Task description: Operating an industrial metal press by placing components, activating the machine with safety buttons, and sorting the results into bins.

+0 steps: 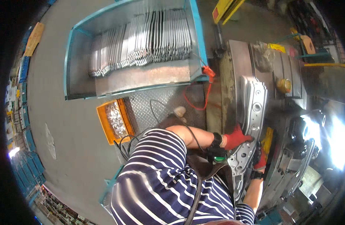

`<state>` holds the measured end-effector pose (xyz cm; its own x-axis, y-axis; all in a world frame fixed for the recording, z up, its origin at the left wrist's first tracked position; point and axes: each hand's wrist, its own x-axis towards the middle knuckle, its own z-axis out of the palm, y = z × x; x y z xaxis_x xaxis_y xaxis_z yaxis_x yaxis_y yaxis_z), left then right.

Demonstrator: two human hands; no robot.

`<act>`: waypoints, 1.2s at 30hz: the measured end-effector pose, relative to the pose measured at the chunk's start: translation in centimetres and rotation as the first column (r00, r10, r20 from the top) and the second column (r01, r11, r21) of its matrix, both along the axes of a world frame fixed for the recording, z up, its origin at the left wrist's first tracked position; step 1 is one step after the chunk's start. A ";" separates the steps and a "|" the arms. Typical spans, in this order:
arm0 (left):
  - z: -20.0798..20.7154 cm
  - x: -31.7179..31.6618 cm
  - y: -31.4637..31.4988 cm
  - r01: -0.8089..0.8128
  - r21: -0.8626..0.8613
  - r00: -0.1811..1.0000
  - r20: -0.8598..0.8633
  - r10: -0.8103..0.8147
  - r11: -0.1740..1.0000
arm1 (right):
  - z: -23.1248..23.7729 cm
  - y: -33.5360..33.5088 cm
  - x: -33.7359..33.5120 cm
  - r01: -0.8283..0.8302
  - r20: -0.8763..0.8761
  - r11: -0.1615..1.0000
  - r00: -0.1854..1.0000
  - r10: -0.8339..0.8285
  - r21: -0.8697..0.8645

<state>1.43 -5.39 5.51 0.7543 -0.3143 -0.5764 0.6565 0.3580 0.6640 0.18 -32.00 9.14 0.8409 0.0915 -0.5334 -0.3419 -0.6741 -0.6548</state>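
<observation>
A long, grey stamped metal panel (257,107) with round holes runs lengthwise in front of my body, its far end over the machine's flat metal bed. My left hand (238,138), in a red glove, grips its left edge near the middle, the thumb lying across the top. On the opposite edge, my right hand (260,158), in a red and dark glove, is closed around the panel a little nearer to me; its fingertips are partly hidden. The near end of the panel passes beside my apron and is partly covered by it.
A blue-framed metal bin (142,80) at the far left holds many upright metal strips. Below it, an orange crate (101,116) contains small metal pieces. A red cable (209,93) hangs from the bin's corner. Heavy tooling (292,161) stands to the right, with a yellow roll (283,86) beyond.
</observation>
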 end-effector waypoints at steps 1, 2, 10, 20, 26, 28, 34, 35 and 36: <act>0.3 -0.8 0.1 0.017 -0.166 1.000 0.009 -0.016 0.986 | -0.2 -0.6 -1.4 0.040 0.008 0.998 0.999 -0.040 0.040; 0.2 -0.5 0.4 0.010 -0.171 0.995 0.096 0.006 0.985 | -0.6 -0.5 -0.6 0.041 0.018 0.995 0.999 -0.043 0.091; 2.1 -0.3 1.2 0.060 -0.194 0.972 0.233 -0.013 0.979 | -5.2 -1.8 1.6 0.171 -0.098 0.846 0.985 -0.140 0.505; 1.5 -0.4 1.3 0.071 -0.316 0.970 0.242 0.008 0.946 | 1.7 3.3 1.0 -0.075 0.070 0.946 0.996 0.056 0.315; -1.9 -0.5 -0.4 0.029 -0.390 0.973 0.223 0.063 0.920 | -2.3 -2.0 1.7 0.011 -0.004 0.954 1.000 -0.010 0.300; -1.0 -0.6 -0.4 0.005 -0.335 0.982 0.179 0.059 0.942 | -5.3 -4.2 1.3 0.235 -0.116 0.782 0.972 -0.206 0.577; -0.3 -0.6 0.3 0.031 -0.287 0.975 0.219 0.034 0.957 | -0.8 0.8 2.7 -0.194 0.131 0.951 0.977 0.167 0.242; -0.2 -0.7 0.4 0.031 -0.284 0.972 0.230 0.037 0.958 | -1.0 0.5 2.8 -0.261 0.180 0.946 0.957 0.228 0.191; 0.1 -0.7 0.4 0.038 -0.281 0.970 0.242 0.033 0.959 | -1.3 -0.2 2.6 -0.318 0.226 0.938 0.932 0.283 0.135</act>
<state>0.72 -4.95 5.59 0.8588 -0.4391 -0.2640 0.4897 0.5519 0.6750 2.77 -32.24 7.81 0.8473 0.4295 -0.3124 0.0092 -0.6000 -0.8000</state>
